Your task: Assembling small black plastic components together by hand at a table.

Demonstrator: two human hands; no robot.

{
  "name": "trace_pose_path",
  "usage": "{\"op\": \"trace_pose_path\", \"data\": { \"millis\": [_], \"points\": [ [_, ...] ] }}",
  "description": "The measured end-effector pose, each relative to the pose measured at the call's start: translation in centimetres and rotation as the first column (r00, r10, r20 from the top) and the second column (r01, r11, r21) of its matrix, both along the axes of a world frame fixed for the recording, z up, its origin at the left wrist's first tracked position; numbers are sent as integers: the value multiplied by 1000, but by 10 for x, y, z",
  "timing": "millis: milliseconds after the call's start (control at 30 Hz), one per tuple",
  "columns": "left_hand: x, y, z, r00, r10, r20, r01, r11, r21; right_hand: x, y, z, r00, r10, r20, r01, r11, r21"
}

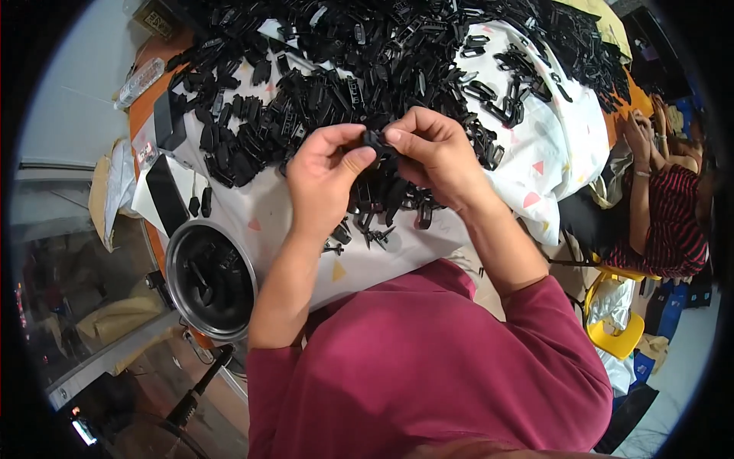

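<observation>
Between my two hands, over the front of the pile, is a small black plastic part (374, 138), partly covered by fingertips, so its exact kind cannot be made out. My left hand (325, 168) pinches it from one side with thumb and fingers. From the other side my right hand (437, 153) grips it between thumb and forefinger, its other fingers curled. A heap of black plastic parts (313, 103), some shaped like clips or buckles, spreads behind and beneath both hands. Several loose black pieces (377, 236) lie on the cloth nearer my body.
A patterned white cloth (535, 172) covers the table and bunches up at the right. At the left edge stand a round metal bowl (174, 260) with black parts inside, a dark flat device (166, 195) and a clear plastic bottle (142, 82). Another person (661, 210) sits at the right.
</observation>
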State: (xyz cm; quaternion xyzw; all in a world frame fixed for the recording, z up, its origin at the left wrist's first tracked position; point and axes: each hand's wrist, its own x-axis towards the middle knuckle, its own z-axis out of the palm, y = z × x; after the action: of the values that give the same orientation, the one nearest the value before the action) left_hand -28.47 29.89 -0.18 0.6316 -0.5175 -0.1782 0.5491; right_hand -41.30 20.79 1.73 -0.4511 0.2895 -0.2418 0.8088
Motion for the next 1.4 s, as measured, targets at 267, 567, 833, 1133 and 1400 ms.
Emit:
{"op": "trace_pose_path", "data": {
  "millis": [267, 567, 833, 1133, 1400],
  "points": [
    [-26, 13, -26, 387, -84, -918, -13, 995, -97, -2, 37, -32, 986, -101, -133, 54, 948, -315],
    [31, -3, -39, 746, 321, -583, -325, 940, 101, 34, -68, -35, 901, -233, -365, -371, 18, -928],
    [27, -35, -21, 754, 159, 637, -448, 834, 322, 40, -84, -31, 899, -246, -361, -349, 93, -933],
    [3, -28, 6, 722, -23, -692, 7, 1000, -25, 6, -28, -6, 989, -78, 128, 138, 811, -568],
    [1, -14, 14, 771, -34, -635, 34, 999, -13, -3, -17, -3, 996, 10, 90, 42, 828, -559]
  ]
}}
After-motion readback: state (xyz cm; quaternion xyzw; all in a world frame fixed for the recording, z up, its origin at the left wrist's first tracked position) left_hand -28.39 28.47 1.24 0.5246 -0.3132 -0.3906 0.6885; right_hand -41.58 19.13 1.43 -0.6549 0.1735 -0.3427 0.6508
